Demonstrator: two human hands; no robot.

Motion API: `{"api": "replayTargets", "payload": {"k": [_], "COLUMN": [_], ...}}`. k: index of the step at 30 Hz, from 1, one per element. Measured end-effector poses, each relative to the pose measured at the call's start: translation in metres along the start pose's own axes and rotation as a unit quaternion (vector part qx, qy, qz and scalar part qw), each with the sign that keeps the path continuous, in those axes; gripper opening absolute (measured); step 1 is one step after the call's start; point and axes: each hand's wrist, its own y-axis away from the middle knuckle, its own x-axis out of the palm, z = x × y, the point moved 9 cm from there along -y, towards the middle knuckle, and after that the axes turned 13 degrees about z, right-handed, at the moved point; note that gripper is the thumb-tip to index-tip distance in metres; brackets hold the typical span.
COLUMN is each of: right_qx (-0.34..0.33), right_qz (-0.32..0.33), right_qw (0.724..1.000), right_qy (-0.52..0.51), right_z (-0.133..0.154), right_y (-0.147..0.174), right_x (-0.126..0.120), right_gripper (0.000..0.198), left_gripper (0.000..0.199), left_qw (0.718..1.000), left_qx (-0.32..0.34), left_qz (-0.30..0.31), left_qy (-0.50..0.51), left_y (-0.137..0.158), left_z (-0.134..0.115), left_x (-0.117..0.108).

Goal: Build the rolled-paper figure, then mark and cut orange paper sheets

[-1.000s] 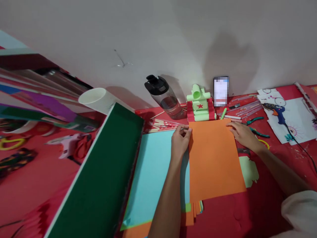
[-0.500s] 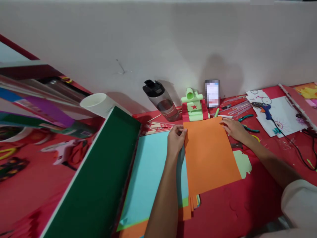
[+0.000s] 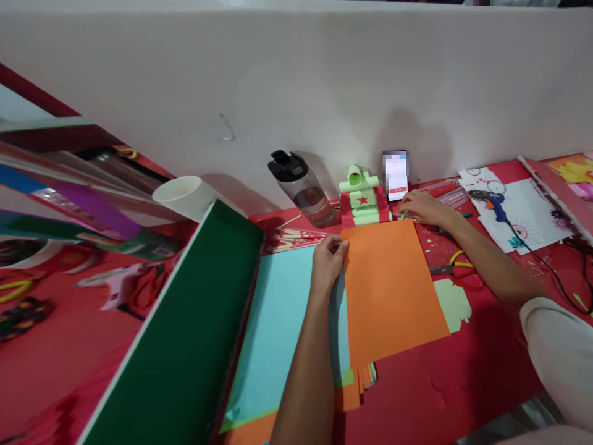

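An orange sheet of paper [image 3: 393, 290] lies on the red table, partly over light-blue sheets [image 3: 282, 315]. My left hand [image 3: 330, 259] pinches its left edge near the top corner. Beyond the sheet's far edge, my right hand [image 3: 422, 207] has its fingers closed on a small green paper roll [image 3: 403, 215], mostly covered by the fingertips. Just left of that hand, a model of red and pale-green paper [image 3: 364, 201] with a red star stands against the wall. A phone [image 3: 395, 175] leans upright behind the hand.
A dark-green panel [image 3: 185, 327] rises left of the sheets. Behind are a water bottle [image 3: 303, 188] and a white cup [image 3: 183, 194]. Red-handled scissors [image 3: 456, 270] and a pale-green scrap [image 3: 453, 304] lie on the right, a blue glue gun [image 3: 495, 203] farther off.
My right hand has let go of the orange sheet's top right corner and moved left and away from me to the green paper roll. My left hand stays on the sheet.
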Motion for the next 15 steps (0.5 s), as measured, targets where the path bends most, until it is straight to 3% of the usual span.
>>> {"api": "replayTargets", "payload": {"k": [4, 8, 12, 15], "right_qx": [-0.003, -0.019, 0.113, 0.157], "right_qz": [0.017, -0.004, -0.034, -0.112], "right_qw": [0.999, 0.997, 0.991, 0.978], "right_qy": [0.038, 0.076, 0.057, -0.082], "right_z": [0.002, 0.000, -0.035, -0.041], "right_y": [-0.005, 0.013, 0.052, 0.082], "right_x": [0.005, -0.010, -0.037, -0.054], "right_gripper": [0.035, 0.027, 0.023, 0.027], "left_gripper": [0.027, 0.028, 0.027, 0.026], "left_qw": [1.000, 0.999, 0.999, 0.999], "left_qx": [-0.011, -0.019, -0.023, -0.019], "left_qz": [-0.003, -0.014, -0.015, -0.023], "left_qy": [0.013, 0.023, 0.025, 0.019], "left_y": [0.001, 0.002, 0.002, 0.003], "left_z": [0.002, 0.004, 0.003, -0.001], "left_x": [0.001, 0.000, -0.001, -0.002]}}
